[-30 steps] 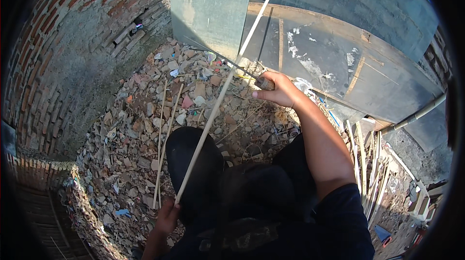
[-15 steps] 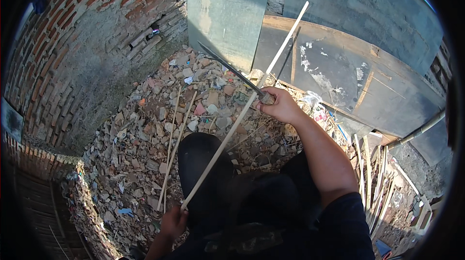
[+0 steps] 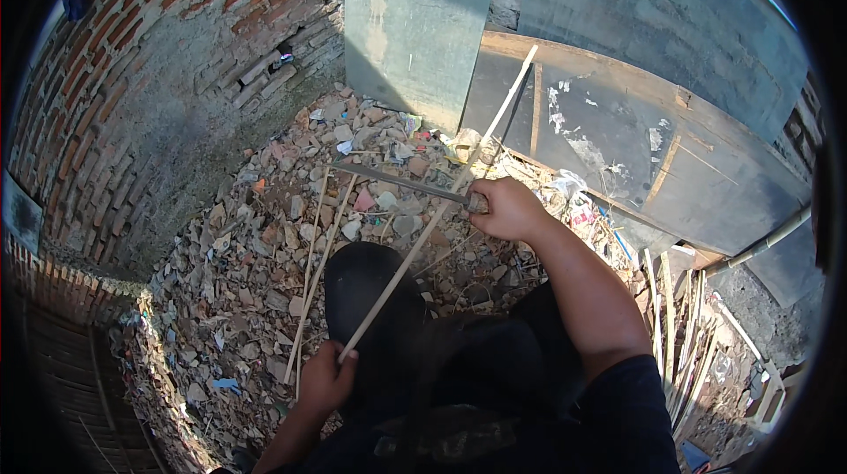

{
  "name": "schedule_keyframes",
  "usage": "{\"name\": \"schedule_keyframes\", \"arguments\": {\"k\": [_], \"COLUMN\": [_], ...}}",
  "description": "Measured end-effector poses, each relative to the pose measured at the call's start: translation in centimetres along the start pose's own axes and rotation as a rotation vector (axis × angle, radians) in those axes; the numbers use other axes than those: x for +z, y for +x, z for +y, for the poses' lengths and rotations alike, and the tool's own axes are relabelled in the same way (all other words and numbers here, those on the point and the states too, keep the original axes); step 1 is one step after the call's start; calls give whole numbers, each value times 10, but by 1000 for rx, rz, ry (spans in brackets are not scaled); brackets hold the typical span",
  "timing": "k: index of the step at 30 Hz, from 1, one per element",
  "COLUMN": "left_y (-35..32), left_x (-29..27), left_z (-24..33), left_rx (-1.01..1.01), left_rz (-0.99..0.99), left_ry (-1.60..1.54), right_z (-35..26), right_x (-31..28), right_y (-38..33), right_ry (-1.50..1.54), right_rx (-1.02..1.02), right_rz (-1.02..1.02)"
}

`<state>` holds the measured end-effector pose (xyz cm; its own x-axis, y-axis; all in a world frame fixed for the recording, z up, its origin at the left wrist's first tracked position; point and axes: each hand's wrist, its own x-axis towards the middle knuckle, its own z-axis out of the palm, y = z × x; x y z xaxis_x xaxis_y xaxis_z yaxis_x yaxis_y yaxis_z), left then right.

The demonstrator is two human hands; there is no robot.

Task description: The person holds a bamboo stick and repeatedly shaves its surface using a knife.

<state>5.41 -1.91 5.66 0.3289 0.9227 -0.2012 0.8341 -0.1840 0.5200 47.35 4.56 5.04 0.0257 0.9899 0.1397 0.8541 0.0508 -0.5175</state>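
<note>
My left hand [image 3: 325, 379] is closed around the lower end of a long pale bamboo strip [image 3: 408, 259], which slants up and away to the right past my knee. My right hand [image 3: 508, 209] grips the handle of a long dark machete [image 3: 401, 180]. Its blade points left and crosses the strip close to the handle; whether the edge touches the strip I cannot tell. Two thin bamboo strips [image 3: 323, 262] lie on the rubble left of my knee.
Broken brick and stone rubble [image 3: 238, 297] covers the ground. A brick wall [image 3: 141, 112] stands on the left. Grey-green panels [image 3: 415, 24] and a dark board [image 3: 600, 121] close off the far side. More bamboo strips [image 3: 688, 333] lie in a bundle at the right.
The machete has swung from pointing up-left to nearly level. My left hand has moved up and slightly right, while the strip's far end has come lower and nearer.
</note>
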Motion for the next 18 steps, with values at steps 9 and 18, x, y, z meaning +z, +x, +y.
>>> {"name": "schedule_keyframes", "arguments": {"k": [9, 18], "left_y": [10, 9], "left_x": [21, 23], "left_z": [-27, -30], "left_rx": [121, 107], "left_rz": [105, 107], "left_ry": [15, 19], "right_z": [-4, -28], "right_x": [-11, 0], "right_y": [-2, 0], "right_ry": [-200, -204], "right_rx": [17, 86], "right_rz": [-135, -282]}}
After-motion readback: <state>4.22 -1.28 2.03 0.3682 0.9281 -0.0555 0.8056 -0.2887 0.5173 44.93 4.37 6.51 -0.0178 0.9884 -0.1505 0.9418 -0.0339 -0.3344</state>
